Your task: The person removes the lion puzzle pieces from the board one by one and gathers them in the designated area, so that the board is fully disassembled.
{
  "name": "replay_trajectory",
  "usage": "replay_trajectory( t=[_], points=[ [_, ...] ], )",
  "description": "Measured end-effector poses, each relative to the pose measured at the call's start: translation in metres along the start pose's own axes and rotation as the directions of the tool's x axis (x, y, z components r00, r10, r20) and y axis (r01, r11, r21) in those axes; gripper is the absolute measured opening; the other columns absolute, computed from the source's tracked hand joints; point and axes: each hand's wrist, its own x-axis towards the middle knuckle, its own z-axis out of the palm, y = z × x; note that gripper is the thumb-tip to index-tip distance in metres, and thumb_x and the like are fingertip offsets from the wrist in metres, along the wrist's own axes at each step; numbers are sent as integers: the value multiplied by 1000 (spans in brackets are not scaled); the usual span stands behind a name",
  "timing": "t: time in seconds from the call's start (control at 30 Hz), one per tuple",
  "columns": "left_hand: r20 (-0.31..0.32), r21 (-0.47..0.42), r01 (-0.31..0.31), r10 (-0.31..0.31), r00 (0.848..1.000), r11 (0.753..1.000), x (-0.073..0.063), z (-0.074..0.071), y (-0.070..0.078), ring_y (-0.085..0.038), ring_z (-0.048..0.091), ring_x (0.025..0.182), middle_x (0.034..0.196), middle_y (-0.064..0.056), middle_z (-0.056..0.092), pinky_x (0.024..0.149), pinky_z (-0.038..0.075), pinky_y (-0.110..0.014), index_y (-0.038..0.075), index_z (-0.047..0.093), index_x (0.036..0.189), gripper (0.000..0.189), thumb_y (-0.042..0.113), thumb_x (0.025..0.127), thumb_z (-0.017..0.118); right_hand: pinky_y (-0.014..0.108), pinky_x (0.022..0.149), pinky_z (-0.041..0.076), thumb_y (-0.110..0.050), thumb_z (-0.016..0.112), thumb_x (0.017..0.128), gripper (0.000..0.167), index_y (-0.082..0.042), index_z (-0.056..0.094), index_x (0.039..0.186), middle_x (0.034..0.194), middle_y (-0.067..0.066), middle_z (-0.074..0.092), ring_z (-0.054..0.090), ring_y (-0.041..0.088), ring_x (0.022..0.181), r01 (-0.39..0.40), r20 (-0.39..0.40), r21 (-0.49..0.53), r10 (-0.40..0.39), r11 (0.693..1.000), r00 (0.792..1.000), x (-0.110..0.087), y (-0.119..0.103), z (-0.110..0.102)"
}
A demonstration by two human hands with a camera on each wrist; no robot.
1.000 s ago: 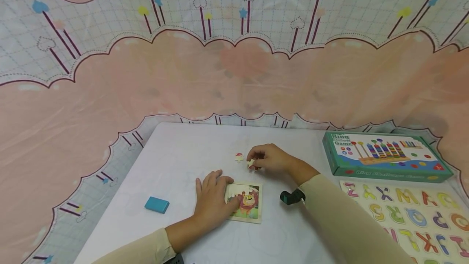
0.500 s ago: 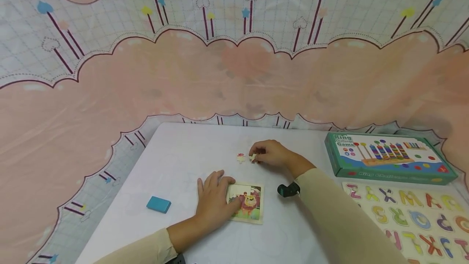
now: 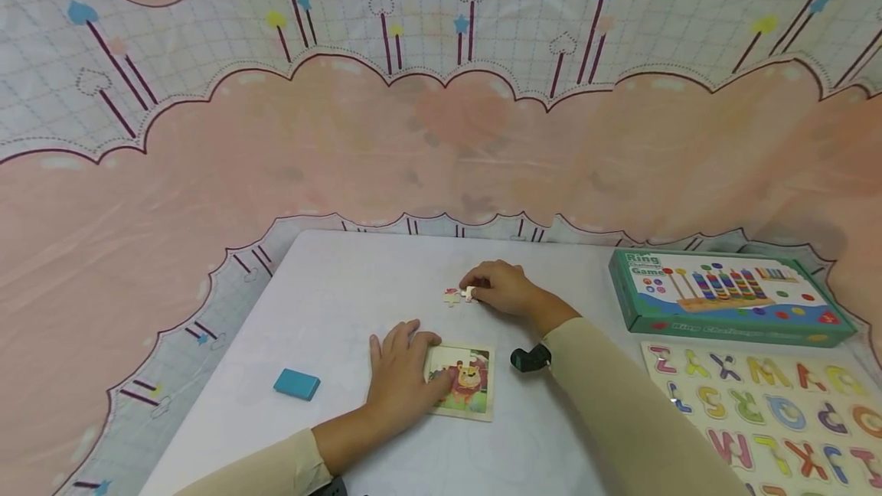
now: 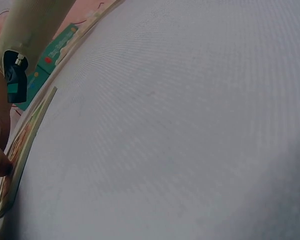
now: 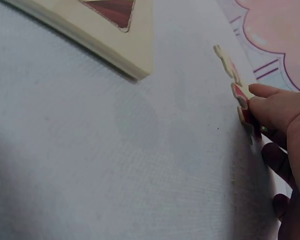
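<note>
In the head view my left hand (image 3: 400, 377) rests at the left edge of a small wooden jigsaw puzzle (image 3: 460, 381) with a bear picture. Its thumb lies over the picture and its fingers are spread. Beyond the puzzle, my right hand (image 3: 506, 287) pinches a puzzle piece (image 3: 468, 294) between thumb and fingertips, low over the table. Just left of it lies a loose puzzle piece (image 3: 451, 297). Up close in the right wrist view, the pinched piece (image 5: 240, 95) has red on its face, and a dark red piece (image 5: 246, 116) shows beside it, partly hidden by the fingers.
A blue block (image 3: 297, 384) lies on the white table (image 3: 344, 274) to the left. At the right stand a green Ring Challenge Game box (image 3: 730, 297) and, nearer, a board of colourful letters (image 3: 747, 377). A patterned cloth (image 3: 427, 151) hangs behind the table.
My right hand has shifted slightly left with the pinched piece, bringing it up close to the loose piece. The piece looks turned. My left hand stays on the puzzle.
</note>
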Motion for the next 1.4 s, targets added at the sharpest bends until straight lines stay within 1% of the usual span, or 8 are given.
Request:
replay_trajectory(
  t=[0.17, 0.27, 0.4, 0.63, 0.83, 1.07, 1.27, 1.4],
  points=[
    [2, 4, -4, 4, 1000, 1000, 1, 0, -1, -41, 28, 154, 157, -19, 43, 119, 2, -78, 17, 64, 125, 47, 46, 90, 78, 53, 95, 37, -16, 70, 103, 24, -22, 79, 125, 121, -4, 74, 61, 17, 108, 12, -7, 2, -12, 1000, 1000, -1, 2, -1],
    [1, 10, -6, 6, 1000, 1000, 1, 0, -2, -42, 29, 154, 157, -19, 43, 119, 2, -78, 17, 64, 126, 47, 45, 90, 78, 55, 101, 38, -14, 69, 104, 25, -21, 79, 126, 121, -4, 74, 62, 19, 110, -11, -13, 30, 11, 1000, 1000, -3, 2, -1],
    [2, 10, -7, 7, 1000, 1000, 1, 0, -1, -42, 29, 154, 157, -19, 43, 119, 1, -78, 17, 64, 126, 47, 45, 90, 78, 49, 107, 44, -11, 67, 105, 26, -19, 78, 126, 118, -3, 72, 62, 18, 108, -60, -28, 105, 63, 993, 998, -6, 1, -1],
    [5, 1, -6, 6, 1000, 1000, 1, -1, 1, -42, 28, 154, 157, -20, 44, 119, 1, -78, 16, 64, 126, 47, 43, 89, 77, 40, 96, 52, -10, 64, 105, 26, -15, 77, 126, 117, -1, 72, 63, 18, 103, -54, -44, 222, 65, 974, 997, -14, 2, -6],
    [5, -12, -7, 7, 1000, 1000, 2, -2, 1, -42, 28, 154, 157, -20, 44, 119, 0, -78, 16, 65, 126, 47, 42, 89, 77, 36, 86, 54, -14, 65, 106, 25, -16, 75, 129, 119, -1, 70, 60, 22, 105, -81, 8, 290, 83, 954, 997, -26, -2, -18],
    [-12, -23, -1, 1, 1000, 1000, 2, -2, 2, -43, 30, 154, 155, -19, 47, 118, 0, -80, 17, 67, 124, 45, 42, 89, 79, 33, 84, 52, -9, 68, 103, 22, -12, 77, 123, 117, 2, 74, 60, 18, 97, 56, 81, 282, -82, 958, 993, -37, -8, -23],
    [7, -87, -15, 16, 1000, 996, 3, 0, 7, -45, 26, 155, 156, -19, 46, 116, -5, -82, 19, 67, 125, 42, 38, 90, 76, 30, 82, 54, -7, 70, 99, 21, -11, 77, 119, 117, 2, 74, 62, 15, 95, 144, 141, 280, -189, 949, 972, -48, -20, -18],
    [20, -109, -21, 24, 1000, 994, 4, 3, 12, -45, 25, 156, 158, -19, 45, 115, -6, -82, 18, 67, 126, 42, 37, 89, 76, 31, 87, 54, -5, 70, 98, 21, -11, 78, 116, 116, -3, 71, 63, 15, 101, 205, 180, 274, -259, 940, 949, -54, -26, -11]
  ],
)
